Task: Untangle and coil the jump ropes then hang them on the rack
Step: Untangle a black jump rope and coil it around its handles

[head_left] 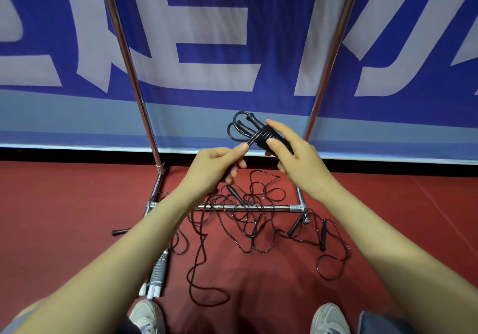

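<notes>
In the head view the right hand (297,157) holds a wound rope, the coil (261,135), out in front of the person. Its forefinger lies over the top, its thumb presses on the wraps and the other fingers curl beneath, so the hand is clamped round the coil's lower part. The coil's long axis runs from that palm up and to the left, away from the person, with two handles (248,124) sticking out at the far end. The left hand (217,168) sits just beside it at lower left, thumb and forefinger pinched on the free cord (252,139) where it leaves the wraps. The cord end thus lies between the hands, nearer the left. The last turn or tuck looks like the left hand's job while the right steadies the coil. Below, on the floor (77,204), a tangle (248,219) of more ropes lies across the base bar of the rack (280,207), untouched. The rack's uprights rise on either side of the coil. Its top bar is out of frame, so the hanging spot cannot be seen.
</notes>
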Demonstrator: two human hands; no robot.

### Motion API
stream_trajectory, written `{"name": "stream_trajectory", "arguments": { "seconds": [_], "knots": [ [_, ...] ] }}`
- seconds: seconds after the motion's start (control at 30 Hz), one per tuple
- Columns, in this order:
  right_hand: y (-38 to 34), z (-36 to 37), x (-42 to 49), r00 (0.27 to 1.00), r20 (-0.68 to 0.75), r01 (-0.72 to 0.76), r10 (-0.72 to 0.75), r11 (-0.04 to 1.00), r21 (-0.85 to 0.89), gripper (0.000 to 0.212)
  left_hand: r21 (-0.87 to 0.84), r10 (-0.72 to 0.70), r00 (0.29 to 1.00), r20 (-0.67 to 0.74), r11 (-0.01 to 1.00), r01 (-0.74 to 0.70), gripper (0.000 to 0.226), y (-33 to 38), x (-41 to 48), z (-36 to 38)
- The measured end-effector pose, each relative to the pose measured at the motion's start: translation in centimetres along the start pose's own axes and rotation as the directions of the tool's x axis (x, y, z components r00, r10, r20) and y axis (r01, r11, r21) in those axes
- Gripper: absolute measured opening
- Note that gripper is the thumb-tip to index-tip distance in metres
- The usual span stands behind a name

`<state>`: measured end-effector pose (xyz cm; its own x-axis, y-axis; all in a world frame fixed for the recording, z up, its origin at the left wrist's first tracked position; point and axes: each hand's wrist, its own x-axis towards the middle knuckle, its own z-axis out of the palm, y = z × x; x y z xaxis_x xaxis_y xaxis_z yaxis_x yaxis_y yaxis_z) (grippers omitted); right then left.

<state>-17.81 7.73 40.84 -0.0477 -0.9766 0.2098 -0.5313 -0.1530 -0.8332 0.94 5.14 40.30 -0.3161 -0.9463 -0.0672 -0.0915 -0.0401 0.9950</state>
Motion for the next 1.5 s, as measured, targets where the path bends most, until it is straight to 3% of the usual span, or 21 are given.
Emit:
{"name": "stream_trajectory", "arguments": {
  "seconds": [0.13,0.33,0.47,0.57,0.67,0.77,0.83,0.93,1.03,1.1,1.23,1.4,1.5],
  "knots": [
    [0.0,-0.2,0.0,0.999,-0.009,-0.042,0.043,0.994,0.102,0.032,0.031,0.073,0.992,0.107,0.997,-0.077,0.032,-0.2,-0.1,-0.1],
    [-1.0,-0.9,0.0,0.992,0.045,-0.122,0.114,0.878,0.462,0.022,0.087,0.071,0.98,0.185,0.992,-0.089,0.028,-1.0,-0.1,-0.7],
    [-0.7,-1.9,-0.4,0.981,0.179,-0.17,0.08,0.804,0.569,0.024,0.149,0.042,0.974,0.223,0.986,-0.077,0.025,-2.0,0.1,-1.3],
    [-0.7,-2.5,-1.1,0.927,0.376,-0.215,0.008,0.831,0.513,0.032,0.16,-0.012,0.963,0.268,0.987,-0.032,0.025,-2.3,0.3,-1.7],
    [-0.5,-2.7,-1.6,0.821,0.571,-0.209,-0.018,0.921,0.329,0.031,0.268,-0.002,0.955,0.298,0.96,-0.082,0.027,-2.0,0.6,-2.6],
    [0.0,-2.3,-1.8,0.692,0.718,-0.198,0.075,0.976,0.088,0.033,0.417,-0.045,0.946,0.32,0.903,-0.098,0.01,-1.3,0.9,-2.9],
    [0.4,-1.7,-1.7,0.632,0.76,-0.183,0.15,0.982,-0.042,0.031,0.536,-0.023,0.95,0.313,0.83,-0.156,0.011,-1.0,0.8,-2.1],
    [0.6,-1.3,-1.3,0.654,0.725,-0.174,0.219,0.975,-0.137,0.033,0.662,0.126,0.972,0.199,0.714,-0.228,0.01,-1.0,0.1,-0.6],
    [0.7,-1.1,-1.0,0.785,0.578,-0.156,0.226,0.973,-0.169,0.045,0.605,0.235,0.969,0.073,0.762,-0.23,0.009,-1.1,-0.3,-0.2],
    [0.8,-0.8,-0.9,0.861,0.476,-0.046,0.177,0.961,-0.274,0.05,0.526,0.251,0.968,0.012,0.822,-0.22,0.009,-1.1,-0.6,0.3],
    [1.0,-0.2,-0.7,0.959,0.273,0.042,0.075,0.915,-0.4,0.048,0.229,0.164,0.986,0.01,0.96,-0.161,0.024,-1.2,-0.9,1.6],
    [1.9,-0.8,0.0,0.997,0.06,0.052,-0.038,0.965,-0.257,0.046,0.181,0.083,0.994,0.067,0.979,-0.094,0.022,-1.0,-0.8,1.3],
    [2.1,-0.7,0.0,0.998,0.03,0.056,-0.051,0.98,-0.191,0.046,0.014,-0.027,0.988,0.151,1.0,0.026,0.025,-0.5,-0.7,0.8]
  ]
}}
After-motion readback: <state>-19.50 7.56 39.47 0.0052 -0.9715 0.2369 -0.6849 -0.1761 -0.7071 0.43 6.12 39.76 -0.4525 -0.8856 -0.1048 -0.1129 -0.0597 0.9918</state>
